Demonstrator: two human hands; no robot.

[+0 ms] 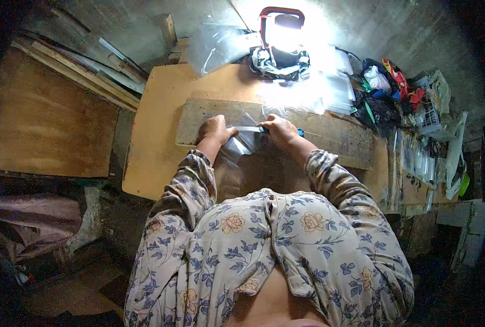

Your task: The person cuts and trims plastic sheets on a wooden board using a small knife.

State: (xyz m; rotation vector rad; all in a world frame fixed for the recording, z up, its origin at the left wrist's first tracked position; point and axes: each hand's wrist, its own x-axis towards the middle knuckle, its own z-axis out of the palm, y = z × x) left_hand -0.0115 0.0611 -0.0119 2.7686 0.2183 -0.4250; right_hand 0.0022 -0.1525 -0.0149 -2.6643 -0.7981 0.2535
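Note:
On a long wooden board [329, 133], my left hand [216, 131] presses or grips the left side of a clear plastic sheet [237, 148], its fingers closed together. My right hand [280, 131] is wrapped round a tool with a blue and black handle [300, 132]. The tool's pale, narrow blade or strip [246, 129] reaches left across the plastic toward my left thumb. Part of the plastic hangs over the near edge of the board. More clear film shows just beyond my right hand.
A bright lamp [282, 12] stands at the back of the table [163, 98], beside a patterned black-and-white bundle [280, 66]. Stacked clear plastic [335, 95], bags [378, 82] and a white basket [428, 117] are at the right. A plastic bag [215, 46] lies back left.

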